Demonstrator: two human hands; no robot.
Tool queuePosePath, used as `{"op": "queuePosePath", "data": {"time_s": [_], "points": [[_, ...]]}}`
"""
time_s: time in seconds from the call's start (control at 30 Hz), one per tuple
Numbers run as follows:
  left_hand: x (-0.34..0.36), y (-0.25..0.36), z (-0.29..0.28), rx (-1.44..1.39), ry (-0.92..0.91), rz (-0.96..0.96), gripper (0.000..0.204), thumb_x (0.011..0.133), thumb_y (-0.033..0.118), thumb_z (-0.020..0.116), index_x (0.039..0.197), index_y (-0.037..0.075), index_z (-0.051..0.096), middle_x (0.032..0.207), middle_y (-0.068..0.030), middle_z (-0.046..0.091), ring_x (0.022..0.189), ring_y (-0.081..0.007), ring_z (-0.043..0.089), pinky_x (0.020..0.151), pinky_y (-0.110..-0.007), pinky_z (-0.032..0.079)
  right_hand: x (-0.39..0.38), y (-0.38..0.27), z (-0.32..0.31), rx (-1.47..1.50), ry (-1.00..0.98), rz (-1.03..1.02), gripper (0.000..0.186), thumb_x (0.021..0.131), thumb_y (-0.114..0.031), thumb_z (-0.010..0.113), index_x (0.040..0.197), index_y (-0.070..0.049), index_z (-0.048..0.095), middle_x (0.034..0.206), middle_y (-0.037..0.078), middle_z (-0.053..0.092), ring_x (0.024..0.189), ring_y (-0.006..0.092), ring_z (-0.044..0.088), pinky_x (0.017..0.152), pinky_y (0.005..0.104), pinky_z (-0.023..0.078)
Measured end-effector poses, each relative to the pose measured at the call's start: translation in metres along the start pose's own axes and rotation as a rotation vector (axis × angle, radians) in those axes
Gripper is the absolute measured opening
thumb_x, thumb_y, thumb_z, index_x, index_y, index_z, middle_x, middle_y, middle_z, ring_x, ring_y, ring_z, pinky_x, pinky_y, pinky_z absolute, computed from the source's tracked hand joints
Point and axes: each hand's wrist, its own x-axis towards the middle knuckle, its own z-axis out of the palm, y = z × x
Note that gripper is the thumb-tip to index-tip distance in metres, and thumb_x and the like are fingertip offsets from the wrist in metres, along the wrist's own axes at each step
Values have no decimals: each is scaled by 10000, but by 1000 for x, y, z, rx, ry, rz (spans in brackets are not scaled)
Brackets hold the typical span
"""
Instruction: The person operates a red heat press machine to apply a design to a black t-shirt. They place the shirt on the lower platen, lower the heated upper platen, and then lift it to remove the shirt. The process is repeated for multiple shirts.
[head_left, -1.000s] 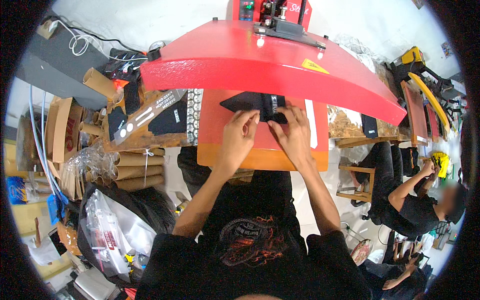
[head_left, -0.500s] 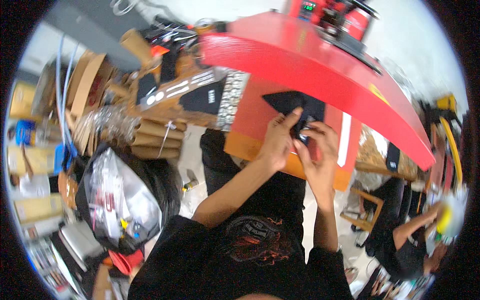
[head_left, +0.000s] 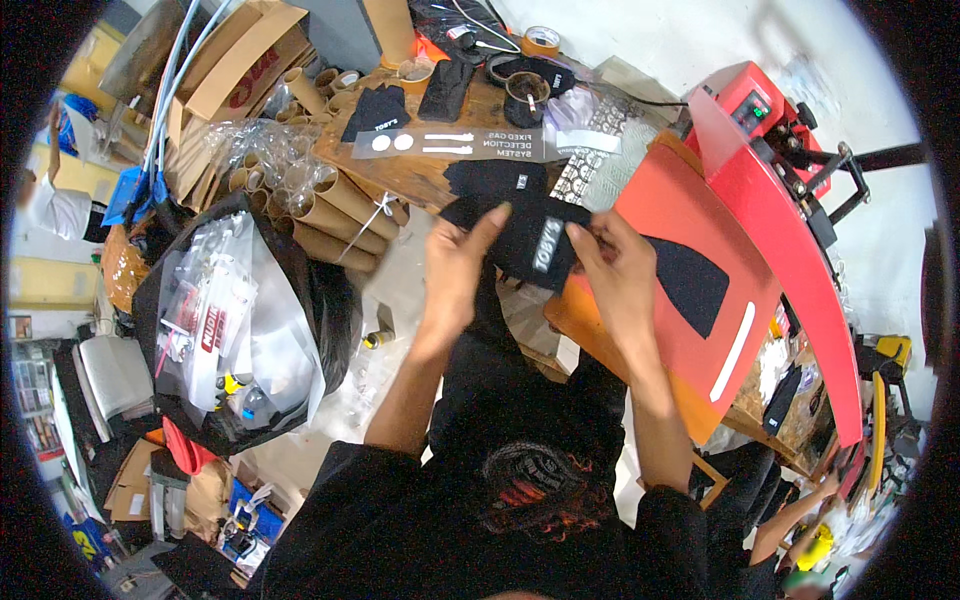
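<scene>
A piece of black cloth with a white printed label is stretched between my two hands, in front of the wooden table. My left hand pinches its left edge, thumb on top. The right side of the cloth is gripped between the thumb and fingers of my right hand. Just right of that hand, a second black cloth piece lies flat on the orange-red bed of a heat press. A white strip rests on the same bed. The red upper part of the press is raised off the bed.
On the wooden table lie a printed clear strip, more black cloth pieces, a dark cup and tape rolls. Cardboard tubes and a black rubbish bag stand at left. Another person's arm shows lower right.
My hands have moved left, off the press bed, with the black cloth spread between them. The second cloth piece now shows on the bed. The view has turned toward the table.
</scene>
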Motion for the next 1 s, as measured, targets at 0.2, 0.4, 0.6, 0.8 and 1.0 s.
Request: {"op": "queuePosePath", "data": {"time_s": [0.2,0.4,0.6,0.8,1.0], "points": [[115,-51,-54,11,26,126,193,886,144,769,1031,48,683,914,3,708,648,-71,589,589,-243,475,99,25,55,-610,-208,-98,227,851,-179,713,890,38,660,803,190,702,737,327,706,692,436,550],[202,-113,-84,374,83,16,272,854,226,804,1016,46,678,869,-34,713,619,-143,615,509,-284,470,153,77,103,-948,-214,37,188,816,-144,676,926,-13,753,961,208,743,882,392,732,760,474,590],[203,-145,-88,1010,410,483,438,880,243,742,1193,-23,590,1135,-237,648,1058,-424,601,911,-501,470,157,77,108,-1064,-288,85,264,811,-200,735,960,18,737,928,232,736,880,398,729,758,487,585],[114,-173,-109,855,309,818,532,915,239,653,1363,-10,510,1386,-218,535,1338,-399,435,1127,-493,309,32,3,87,-301,-472,-193,250,898,-304,646,976,-68,678,877,180,692,853,395,683,756,501,542],[-9,-231,-126,1191,-328,388,350,1018,267,544,1285,59,634,1435,-166,545,1378,-393,415,1152,-514,297,-133,31,43,-226,-1032,-23,304,859,-299,707,969,-18,669,924,187,719,871,378,697,758,500,541]]}}
